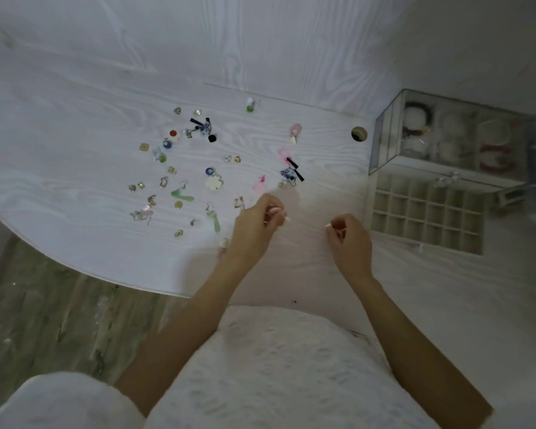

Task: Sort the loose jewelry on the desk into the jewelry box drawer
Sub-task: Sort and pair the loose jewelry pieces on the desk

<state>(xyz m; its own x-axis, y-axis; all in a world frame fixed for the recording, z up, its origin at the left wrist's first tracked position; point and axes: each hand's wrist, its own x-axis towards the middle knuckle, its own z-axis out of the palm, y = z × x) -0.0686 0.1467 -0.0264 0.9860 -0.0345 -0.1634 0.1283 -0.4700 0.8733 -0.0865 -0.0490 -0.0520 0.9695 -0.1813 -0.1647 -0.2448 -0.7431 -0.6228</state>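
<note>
My left hand point(256, 226) pinches a small pale pink earring point(274, 211), my right hand point(350, 239) curls empty, so next I carry it to the white gridded jewelry-box drawer point(427, 216) standing open on the right.

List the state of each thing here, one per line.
Drawer: pulled out, compartments look empty.
Jewelry box: clear, bracelets inside.
Loose jewelry: scattered on the desk.
Left hand: fingers curled, pinching something small and pink.
Right hand: fingers curled; contents unclear.
</note>
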